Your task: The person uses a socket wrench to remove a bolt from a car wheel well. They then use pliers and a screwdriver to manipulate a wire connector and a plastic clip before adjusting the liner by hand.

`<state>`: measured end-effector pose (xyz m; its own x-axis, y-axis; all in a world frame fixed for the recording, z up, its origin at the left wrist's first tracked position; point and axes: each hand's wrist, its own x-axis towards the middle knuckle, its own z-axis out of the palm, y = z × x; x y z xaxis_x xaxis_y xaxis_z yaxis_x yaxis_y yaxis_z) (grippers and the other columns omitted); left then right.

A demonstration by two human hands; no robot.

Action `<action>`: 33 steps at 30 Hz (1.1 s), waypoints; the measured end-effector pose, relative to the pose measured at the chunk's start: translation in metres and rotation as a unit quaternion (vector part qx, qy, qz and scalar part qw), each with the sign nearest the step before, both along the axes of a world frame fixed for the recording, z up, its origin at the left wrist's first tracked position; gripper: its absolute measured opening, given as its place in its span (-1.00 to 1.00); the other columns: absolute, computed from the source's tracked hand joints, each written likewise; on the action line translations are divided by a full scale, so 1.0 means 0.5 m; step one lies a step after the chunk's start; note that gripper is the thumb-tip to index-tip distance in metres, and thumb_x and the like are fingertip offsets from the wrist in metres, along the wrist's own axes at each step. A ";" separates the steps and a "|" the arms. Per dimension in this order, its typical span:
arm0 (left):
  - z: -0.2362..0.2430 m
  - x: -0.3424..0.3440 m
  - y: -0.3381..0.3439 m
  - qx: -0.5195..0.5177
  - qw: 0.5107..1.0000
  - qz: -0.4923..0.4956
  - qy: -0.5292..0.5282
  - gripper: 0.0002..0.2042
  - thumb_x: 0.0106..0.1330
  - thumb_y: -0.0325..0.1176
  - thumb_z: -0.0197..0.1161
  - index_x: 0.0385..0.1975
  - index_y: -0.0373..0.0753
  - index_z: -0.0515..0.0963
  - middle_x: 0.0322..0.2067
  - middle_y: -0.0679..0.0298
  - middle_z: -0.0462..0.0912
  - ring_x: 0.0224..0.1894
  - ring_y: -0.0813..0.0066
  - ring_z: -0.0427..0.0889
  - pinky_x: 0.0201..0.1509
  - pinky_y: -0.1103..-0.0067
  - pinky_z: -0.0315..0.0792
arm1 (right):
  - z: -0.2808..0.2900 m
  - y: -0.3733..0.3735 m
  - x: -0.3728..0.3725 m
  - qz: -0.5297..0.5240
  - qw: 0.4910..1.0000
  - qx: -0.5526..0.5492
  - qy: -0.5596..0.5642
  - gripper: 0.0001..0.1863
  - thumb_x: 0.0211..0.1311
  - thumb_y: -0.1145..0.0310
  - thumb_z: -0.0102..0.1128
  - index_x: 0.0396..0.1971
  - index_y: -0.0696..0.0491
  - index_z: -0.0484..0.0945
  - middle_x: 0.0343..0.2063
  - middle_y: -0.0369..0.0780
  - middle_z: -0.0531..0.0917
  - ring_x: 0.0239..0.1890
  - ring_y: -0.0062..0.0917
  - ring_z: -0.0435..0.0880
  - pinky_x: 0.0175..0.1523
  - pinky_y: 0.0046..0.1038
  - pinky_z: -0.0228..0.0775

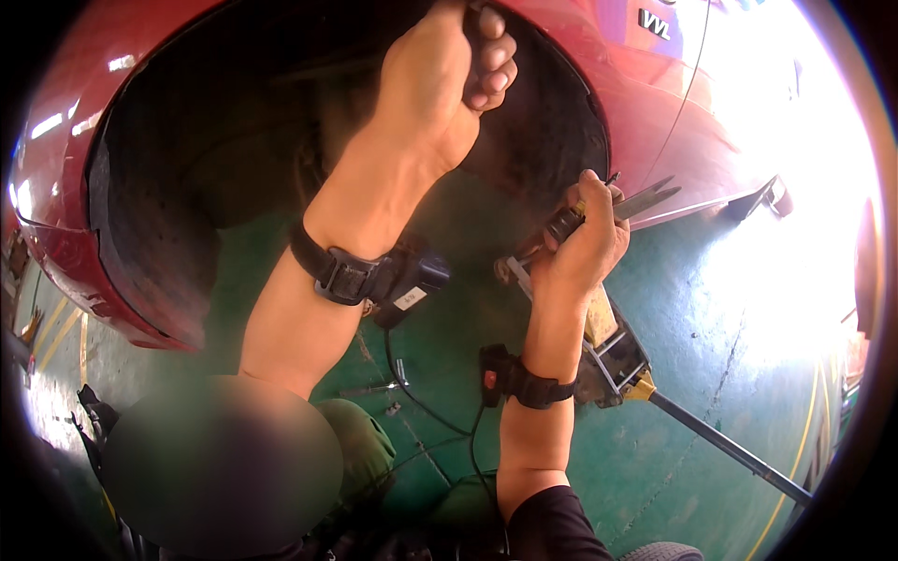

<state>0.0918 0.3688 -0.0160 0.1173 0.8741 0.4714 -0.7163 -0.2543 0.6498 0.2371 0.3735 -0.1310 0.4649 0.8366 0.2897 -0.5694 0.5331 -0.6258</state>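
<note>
My left hand (449, 70) is raised to the upper edge of the red car's dark wheel arch (234, 122), its fingers curled shut. Whatever those fingers hold, if anything, is hidden. Lower and to the right, my right hand (594, 229) is closed around a tool with two grey metal prongs (650, 198) that point right, much like plier jaws. A black and yellow handle-like piece (566, 224) also sticks out of this hand on its left side. Beside the thumb shows a thin dark tip (614, 178).
A floor jack (613, 355) with a long dark handle (730, 437) stands on the green floor below my right hand. A ratchet-like metal tool (398, 379) lies near my knee. Black cables (421, 402) hang from strapped wrist devices. A tyre (662, 552) shows at the bottom edge.
</note>
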 end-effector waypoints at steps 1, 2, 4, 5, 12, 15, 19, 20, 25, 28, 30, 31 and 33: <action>0.000 0.006 -0.002 -0.027 0.997 0.072 0.013 -0.70 0.60 -0.14 -0.07 -0.38 -0.13 0.42 -0.57 0.31 0.43 -0.55 0.50 0.40 -0.56 0.62 0.20 | 0.000 0.002 0.002 0.000 1.000 0.002 -0.002 -0.65 0.25 0.48 0.30 -0.65 -0.07 0.34 -0.66 -0.45 0.36 -0.65 -0.78 0.26 -0.55 -0.65 0.03; -0.001 0.010 -0.001 -0.038 0.995 0.091 -0.003 -0.69 0.61 -0.14 -0.10 -0.38 -0.13 0.41 -0.56 0.31 0.43 -0.55 0.50 0.39 -0.56 0.62 0.19 | 0.000 0.003 0.003 -0.001 1.000 0.005 -0.004 -0.64 0.26 0.48 0.31 -0.65 -0.07 0.34 -0.66 -0.45 0.36 -0.65 -0.78 0.27 -0.56 -0.65 0.02; -0.006 0.013 0.008 -0.059 0.989 0.130 -0.035 -0.67 0.63 -0.13 -0.17 -0.37 -0.13 0.39 -0.55 0.33 0.42 -0.55 0.50 0.39 -0.55 0.63 0.19 | 0.001 0.002 0.005 -0.001 1.000 -0.006 -0.013 -0.65 0.27 0.46 0.30 -0.65 -0.08 0.34 -0.65 -0.44 0.37 -0.66 -0.77 0.26 -0.59 -0.66 -0.01; -0.010 0.009 0.014 -0.043 0.992 0.113 -0.018 -0.68 0.63 -0.15 -0.18 -0.36 -0.13 0.39 -0.54 0.32 0.42 -0.55 0.50 0.39 -0.55 0.63 0.19 | 0.003 0.002 0.004 -0.001 1.000 -0.018 -0.021 -0.65 0.29 0.44 0.29 -0.64 -0.08 0.34 -0.65 -0.44 0.37 -0.66 -0.77 0.25 -0.60 -0.66 -0.02; -0.020 -0.017 0.031 0.024 0.999 0.007 0.024 -0.74 0.62 -0.21 -0.14 -0.31 -0.14 0.38 -0.47 0.29 0.45 -0.52 0.50 0.40 -0.54 0.64 0.20 | 0.012 -0.006 0.005 0.010 0.998 -0.035 -0.042 -0.80 0.43 0.31 0.22 -0.41 0.03 0.50 -0.53 -0.32 0.54 -0.63 -0.71 0.45 -0.65 -0.69 0.08; -0.015 0.000 0.022 -0.031 0.995 0.093 0.009 -0.71 0.64 -0.18 -0.19 -0.31 -0.14 0.38 -0.48 0.29 0.44 -0.54 0.51 0.39 -0.56 0.65 0.18 | 0.008 -0.003 0.008 -0.003 0.997 -0.043 -0.060 -0.79 0.47 0.27 0.21 -0.19 0.12 0.58 -0.47 -0.28 0.61 -0.58 -0.68 0.54 -0.61 -0.67 0.22; -0.014 -0.004 0.027 -0.001 0.994 0.101 0.027 -0.66 0.64 -0.13 -0.25 -0.33 -0.13 0.38 -0.52 0.30 0.43 -0.57 0.52 0.38 -0.59 0.65 0.16 | -0.001 0.008 0.003 -0.063 0.989 0.029 -0.134 -0.66 0.49 0.29 0.19 0.14 0.13 0.54 -0.44 -0.30 0.61 -0.58 -0.70 0.51 -0.52 -0.65 0.35; -0.014 -0.012 0.033 0.009 0.998 0.060 0.035 -0.66 0.64 -0.13 -0.24 -0.34 -0.13 0.38 -0.54 0.30 0.42 -0.58 0.52 0.38 -0.60 0.65 0.17 | -0.003 0.010 0.002 -0.088 0.982 0.048 -0.161 -0.62 0.50 0.31 0.18 0.21 0.13 0.51 -0.44 -0.30 0.61 -0.58 -0.71 0.50 -0.50 -0.64 0.38; -0.016 -0.033 0.049 0.051 0.995 -0.075 0.040 -0.65 0.63 -0.12 -0.22 -0.38 -0.13 0.37 -0.60 0.33 0.39 -0.60 0.51 0.38 -0.63 0.64 0.16 | -0.008 0.016 0.008 -0.143 0.954 0.008 -0.265 -0.52 0.50 0.36 0.14 0.35 0.14 0.40 -0.41 -0.30 0.61 -0.58 -0.72 0.48 -0.46 -0.58 0.43; -0.010 -0.016 0.036 -0.043 0.997 0.032 0.063 -0.67 0.63 -0.14 -0.21 -0.38 -0.13 0.37 -0.57 0.32 0.42 -0.59 0.51 0.38 -0.60 0.64 0.18 | -0.014 0.021 0.013 -0.153 0.942 -0.051 -0.294 -0.53 0.48 0.37 0.15 0.32 0.17 0.41 -0.37 -0.28 0.63 -0.57 -0.69 0.52 -0.45 -0.53 0.44; -0.007 -0.002 0.023 -0.037 0.996 0.076 0.017 -0.69 0.62 -0.17 -0.17 -0.38 -0.13 0.38 -0.56 0.31 0.44 -0.59 0.51 0.38 -0.58 0.65 0.19 | -0.020 0.027 0.016 -0.156 0.945 -0.059 -0.281 -0.53 0.46 0.36 0.17 0.30 0.18 0.42 -0.30 -0.24 0.64 -0.56 -0.66 0.56 -0.44 -0.51 0.45; -0.005 0.003 0.018 -0.034 0.995 0.097 -0.006 -0.70 0.61 -0.18 -0.16 -0.38 -0.13 0.38 -0.55 0.31 0.45 -0.59 0.50 0.38 -0.57 0.65 0.20 | -0.023 0.031 0.018 -0.177 0.936 -0.067 -0.296 -0.53 0.45 0.36 0.18 0.28 0.19 0.43 -0.25 -0.20 0.64 -0.51 -0.60 0.60 -0.39 -0.47 0.47; 0.002 0.002 0.015 -0.018 0.995 0.086 0.041 -0.74 0.59 -0.22 -0.11 -0.39 -0.12 0.36 -0.56 0.35 0.41 -0.60 0.55 0.34 -0.56 0.65 0.16 | -0.029 0.039 0.023 -0.219 0.916 -0.090 -0.323 -0.54 0.41 0.36 0.21 0.24 0.19 0.46 -0.17 -0.12 0.65 -0.41 -0.46 0.67 -0.29 -0.40 0.52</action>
<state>0.0928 0.3763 -0.0150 0.0008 0.9004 0.4351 -0.6074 -0.3452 0.7154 0.2484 0.3930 -0.1455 0.5475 0.6721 0.4986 0.1958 0.4764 -0.8571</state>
